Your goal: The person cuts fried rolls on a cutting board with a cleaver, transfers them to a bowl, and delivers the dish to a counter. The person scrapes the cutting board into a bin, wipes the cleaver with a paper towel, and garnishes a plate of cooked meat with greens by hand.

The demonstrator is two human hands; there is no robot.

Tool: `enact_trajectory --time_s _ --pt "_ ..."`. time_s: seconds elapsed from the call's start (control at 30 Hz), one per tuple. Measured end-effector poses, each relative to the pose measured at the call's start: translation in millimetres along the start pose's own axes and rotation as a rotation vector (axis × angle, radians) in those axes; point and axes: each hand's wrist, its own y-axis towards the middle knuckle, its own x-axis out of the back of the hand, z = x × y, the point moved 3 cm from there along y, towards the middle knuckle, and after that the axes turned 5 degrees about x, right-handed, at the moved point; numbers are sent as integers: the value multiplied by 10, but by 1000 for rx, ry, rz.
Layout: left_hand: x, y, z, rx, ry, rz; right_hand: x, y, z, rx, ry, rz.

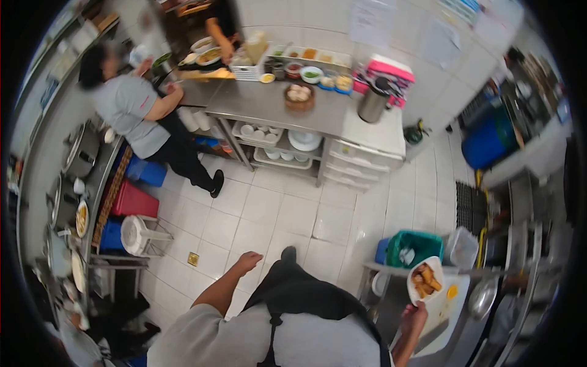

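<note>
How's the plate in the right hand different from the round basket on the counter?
The plate is white; the basket is brown. The plate holds browned food; the basket holds pale, rounded pieces. The right hand grips the plate; the basket stands on the metal counter. Both hold food.

Round basket (299, 107) on the steel bench (251, 101) by the wall

From where I stand, I see round white pieces (299, 93) inside this basket. To its right, a metal flask (373, 104) stands before a pink box (394, 71). Under the bench there are white cups (259, 133).
</note>
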Motion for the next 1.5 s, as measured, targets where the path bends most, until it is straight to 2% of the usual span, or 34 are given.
enact_trajectory --time_s 0.07,0.23,0.33,0.4,0.5,0.6,0.73,0.87,1.0,1.1,1.2,1.3,1.37,1.43,1.47,1.5 --pt "395 42 339 79 -101 -28 -727 -120 72 -37 -47 165" --pt "1060 -119 1252 213 -482 -278 -2491 -204 -6 -19 -313 561" --pt "1126 -431 1818 321 -681 -386 -3557 -236 -213 -87 -405 774" --pt "918 -670 2325 499 -830 -425 -4572 -400 -348 -63 -531 996" --pt "496 -923 2678 560 -960 -460 -5605 -619 -465 -92 -626 1099" --pt "43 -1124 2728 614 -999 -441 -6584 -816 -580 -58 -647 1115" --pt "-273 -1155 2543 602 -949 -407 -7735 -1008 -699 7 -652 1157" --pt "-100 -1061 2133 551 -875 -401 -8684 -1218 -760 29 -611 1117" --pt "597 -907 1663 502 -869 -439 -9323 -1266 -879 -3 -597 1084" --pt "1278 -748 1135 433 -919 -489 -9573 -1380 -871 -49 -588 1202" --pt "1897 -680 472 329 -922 -538 -9630 -1764 -661 -6 -800 1364" --pt "2230 -572 70 283 -878 -564 -9573 -1684 -952 36 -934 1650" --pt "2249 -449 115 301 -853 -516 -9342 -1554 -1317 18 -956 1709" --pt "2261 -369 196 281 -795 -446 -8998 -1285 -1759 215 -1145 1712" --pt "2159 -20 945 131 -417 -336 -8716 -1336 -1806 599 -1277 1678" --pt "2089 242 1486 -50 33 -302 -8445 -1019 -2151 905 -1320 1715"
